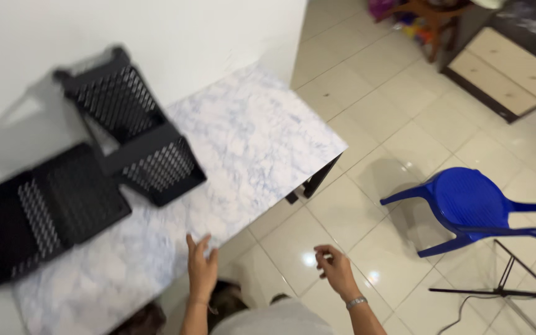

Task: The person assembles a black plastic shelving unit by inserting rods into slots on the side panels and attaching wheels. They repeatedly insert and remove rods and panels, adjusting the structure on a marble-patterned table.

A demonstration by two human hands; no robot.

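My left hand [201, 268] rests at the near edge of a marble-patterned table [249, 142], fingers spread, holding nothing. My right hand [336, 270] hovers off the table over the tiled floor, fingers loosely curled, empty, with a metal bracelet on the wrist. Two black mesh desk trays lie on the table beyond the left hand: one [131, 124] stands against the white wall, the other [41, 208] lies flat at the left. Neither hand touches them.
A blue plastic chair [473, 208] stands on the cream tiled floor [404, 124] to the right. A black tripod stand [516, 285] is at bottom right. A dark cabinet with pale drawers [510, 68] and colourful items sit at the top right.
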